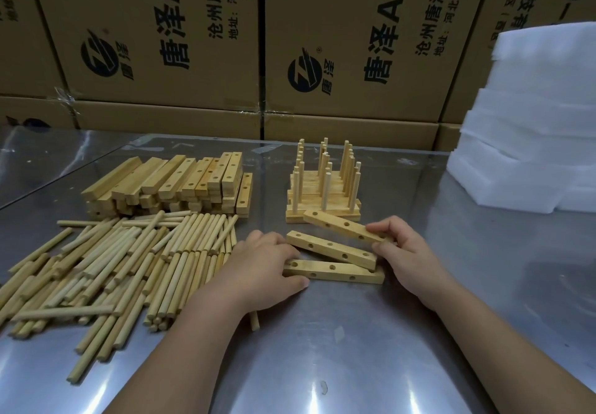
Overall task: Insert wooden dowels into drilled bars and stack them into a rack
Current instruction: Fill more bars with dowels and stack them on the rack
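Three drilled bars [332, 247] gripped — left hand [258, 268], right hand [408, 252].

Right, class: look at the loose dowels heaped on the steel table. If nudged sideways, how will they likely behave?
The dowels are round and the metal table looks smooth and shiny, so nudged ones would probably roll or slide. They lie crisscrossed in layers, so top ones would likely tumble off. Each looks thin and straight: probably light, stiff.

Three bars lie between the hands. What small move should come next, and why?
Probably the left hand should release the near bar and take a dowel from the dowel pile: all three bars show empty holes, and the right hand holds the far bar.
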